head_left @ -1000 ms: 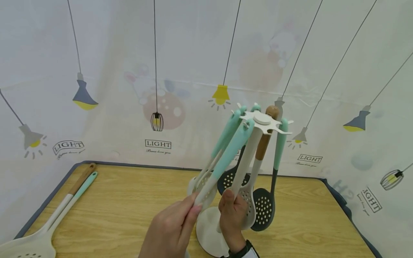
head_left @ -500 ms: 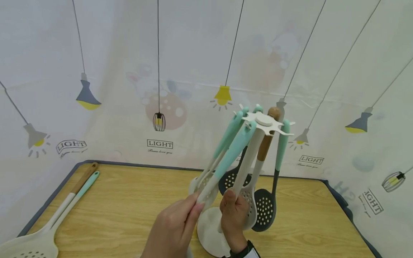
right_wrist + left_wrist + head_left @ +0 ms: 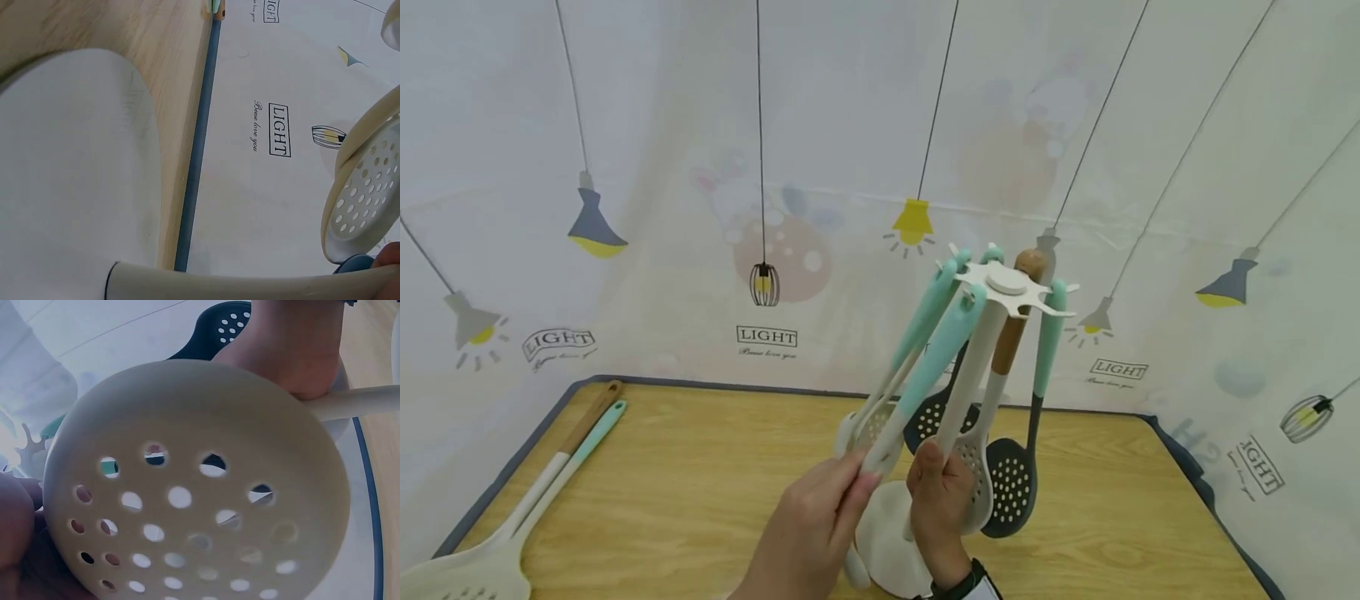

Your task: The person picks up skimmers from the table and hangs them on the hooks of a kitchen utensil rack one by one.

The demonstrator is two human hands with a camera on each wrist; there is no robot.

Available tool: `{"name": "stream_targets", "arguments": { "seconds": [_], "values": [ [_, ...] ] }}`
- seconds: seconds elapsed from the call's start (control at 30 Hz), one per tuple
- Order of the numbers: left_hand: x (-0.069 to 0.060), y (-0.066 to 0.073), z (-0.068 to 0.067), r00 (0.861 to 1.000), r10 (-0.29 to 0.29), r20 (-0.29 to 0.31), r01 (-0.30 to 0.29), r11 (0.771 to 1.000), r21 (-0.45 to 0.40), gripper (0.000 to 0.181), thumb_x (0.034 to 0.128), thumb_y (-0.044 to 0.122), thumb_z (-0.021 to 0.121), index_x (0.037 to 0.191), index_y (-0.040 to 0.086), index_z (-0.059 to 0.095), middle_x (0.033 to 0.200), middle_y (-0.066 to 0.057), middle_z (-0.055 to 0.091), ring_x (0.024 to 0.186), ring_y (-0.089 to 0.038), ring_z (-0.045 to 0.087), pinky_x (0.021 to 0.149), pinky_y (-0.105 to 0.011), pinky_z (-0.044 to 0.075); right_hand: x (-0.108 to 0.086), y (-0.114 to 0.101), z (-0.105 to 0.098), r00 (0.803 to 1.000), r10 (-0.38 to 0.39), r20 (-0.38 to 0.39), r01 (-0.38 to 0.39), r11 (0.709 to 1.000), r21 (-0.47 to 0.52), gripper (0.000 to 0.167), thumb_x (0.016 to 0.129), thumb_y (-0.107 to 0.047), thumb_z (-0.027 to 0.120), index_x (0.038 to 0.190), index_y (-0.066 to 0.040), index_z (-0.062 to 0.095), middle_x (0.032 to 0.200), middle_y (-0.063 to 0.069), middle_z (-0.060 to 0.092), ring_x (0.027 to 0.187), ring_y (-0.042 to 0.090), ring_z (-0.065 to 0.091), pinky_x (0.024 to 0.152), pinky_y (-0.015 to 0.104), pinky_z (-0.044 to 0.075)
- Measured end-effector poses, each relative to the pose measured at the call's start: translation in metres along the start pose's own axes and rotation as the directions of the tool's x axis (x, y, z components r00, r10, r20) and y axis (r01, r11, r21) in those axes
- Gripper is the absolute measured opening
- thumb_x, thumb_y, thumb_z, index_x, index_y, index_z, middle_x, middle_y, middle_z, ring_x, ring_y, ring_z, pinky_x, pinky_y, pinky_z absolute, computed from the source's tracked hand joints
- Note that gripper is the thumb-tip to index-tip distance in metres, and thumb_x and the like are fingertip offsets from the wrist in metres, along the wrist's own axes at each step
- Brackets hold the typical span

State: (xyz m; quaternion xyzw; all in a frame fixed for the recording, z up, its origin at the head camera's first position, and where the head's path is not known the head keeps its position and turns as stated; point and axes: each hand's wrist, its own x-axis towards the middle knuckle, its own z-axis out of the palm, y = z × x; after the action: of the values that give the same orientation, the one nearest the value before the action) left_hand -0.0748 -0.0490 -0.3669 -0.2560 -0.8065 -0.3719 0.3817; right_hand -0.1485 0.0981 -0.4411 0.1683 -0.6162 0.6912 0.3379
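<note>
My left hand (image 3: pixel 808 521) pinches the cream shaft of a mint-handled skimmer (image 3: pixel 940 354). Its handle end hangs at a hook on the white utensil rack (image 3: pixel 1006 279). In the left wrist view, the broad cream head of the skimmer (image 3: pixel 187 481) fills the middle, full of round holes. My right hand (image 3: pixel 940 496) grips the rack's pale post, and the rack leans to the right. Around the post hang other utensils: a dark skimmer (image 3: pixel 1011 487) with a mint handle, a brown-handled slotted spoon (image 3: pixel 976 475), and further mint-handled ones at the back left.
On the wooden table (image 3: pixel 700 467) at left lie two cream slotted turners, one brown-handled (image 3: pixel 587 417) and one mint-handled (image 3: pixel 598 429). The rack's round white base (image 3: pixel 887 542) shows beneath my hands. A lamp-printed curtain (image 3: pixel 850 125) stands behind the table's dark edge.
My left hand has shifted slightly right with the pinched skimmer. A cream edge now shows below that hand. My right hand keeps its hold on the post.
</note>
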Motion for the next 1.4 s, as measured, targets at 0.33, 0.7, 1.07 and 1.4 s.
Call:
{"name": "stream_targets", "arguments": {
  "seconds": [0.33, 0.7, 1.07, 1.4],
  "values": [
    [-0.004, -0.005, 0.007, 0.999, 0.051, -0.015, -0.051, 0.999, -0.002, 0.031, 0.1087, 0.024, 0.047, 0.115, 0.003, 0.069, 0.087, 0.002, 0.069, 0.075, -0.006, 0.061, 0.068, -0.018, 0.051, -0.003, 0.001, 0.0, 1.0, 0.003, -0.006, -0.003, 1.0, -0.024, 0.055, 0.107, -0.026, 0.048, 0.062, 0.003, 0.04, 0.047, 0.012, 0.033, 0.037, 0.01, 0.033, 0.032, 0.025, 0.026],
    [-0.006, -0.005, 0.009, 0.999, 0.013, 0.034, -0.014, 1.0, 0.018, 0.023, 0.1065, 0.022, 0.053, 0.11, 0.006, 0.07, 0.083, 0.006, 0.066, 0.074, -0.003, 0.058, 0.066, -0.016, 0.049, -0.004, 0.002, -0.001, 1.0, 0.017, -0.003, -0.017, 0.999, -0.05, 0.055, 0.108, -0.025, 0.048, 0.061, 0.003, 0.041, 0.047, 0.012, 0.033, 0.038, 0.008, 0.033, 0.033, 0.024, 0.027],
    [-0.008, -0.005, 0.011, 0.996, -0.041, 0.085, 0.038, 0.999, 0.027, 0.014, 0.1019, 0.019, 0.062, 0.103, 0.008, 0.07, 0.08, 0.007, 0.064, 0.074, 0.0, 0.056, 0.066, -0.013, 0.048, -0.004, 0.002, -0.002, 0.999, 0.026, -0.021, -0.027, 0.999, -0.043, 0.054, 0.107, -0.025, 0.049, 0.062, 0.004, 0.042, 0.047, 0.011, 0.033, 0.038, 0.008, 0.033, 0.032, 0.024, 0.026],
    [-0.008, -0.007, 0.009, 0.998, -0.025, 0.053, 0.022, 0.998, 0.051, 0.022, 0.1023, 0.026, 0.062, 0.109, 0.008, 0.073, 0.087, 0.006, 0.069, 0.077, 0.001, 0.058, 0.068, -0.013, 0.049, -0.002, 0.002, -0.002, 1.0, 0.022, -0.007, -0.023, 0.996, -0.089, 0.057, 0.107, -0.033, 0.047, 0.063, 0.002, 0.041, 0.047, 0.014, 0.033, 0.039, 0.003, 0.033, 0.033, 0.021, 0.027]
  ]
}}
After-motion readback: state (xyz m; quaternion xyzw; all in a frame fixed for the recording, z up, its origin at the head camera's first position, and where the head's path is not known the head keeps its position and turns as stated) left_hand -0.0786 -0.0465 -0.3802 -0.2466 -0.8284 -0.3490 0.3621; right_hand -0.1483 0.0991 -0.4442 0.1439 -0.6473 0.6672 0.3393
